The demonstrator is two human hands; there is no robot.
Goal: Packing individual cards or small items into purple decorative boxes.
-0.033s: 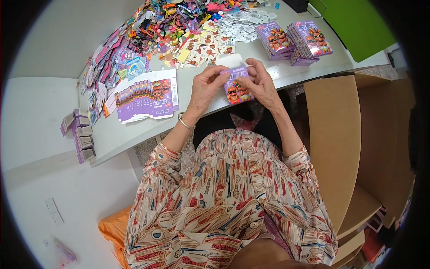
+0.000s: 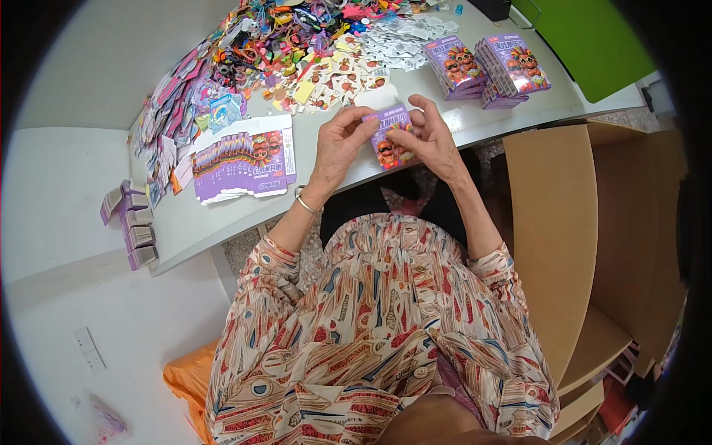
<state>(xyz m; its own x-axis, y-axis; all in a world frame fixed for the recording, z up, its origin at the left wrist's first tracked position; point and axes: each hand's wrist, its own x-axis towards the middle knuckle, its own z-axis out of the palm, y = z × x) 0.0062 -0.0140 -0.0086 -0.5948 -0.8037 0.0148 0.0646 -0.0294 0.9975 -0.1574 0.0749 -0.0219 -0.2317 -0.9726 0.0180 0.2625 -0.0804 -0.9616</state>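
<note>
At the near worktop edge [image 2: 222,226], left hand [image 2: 340,144] and right hand [image 2: 434,144] pinch a purple box [image 2: 387,154]; stacked boxes [image 2: 454,68] look finished, cartons [image 2: 241,174] unmade.

Pale metallic bangle [image 2: 300,195] just behind the left hand [image 2: 341,143]; cream blouse [image 2: 386,297], patterned red, blue and tan, sleeves [image 2: 267,261] ending farther back.

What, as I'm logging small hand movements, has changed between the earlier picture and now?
Very little: the purple box seems to have shifted slightly away from the person's body. Nothing was taken hold of or let go; the left hand and right hand both still hold it. The fanned cartons, stacked boxes and colourful pile stayed as they were.
</note>
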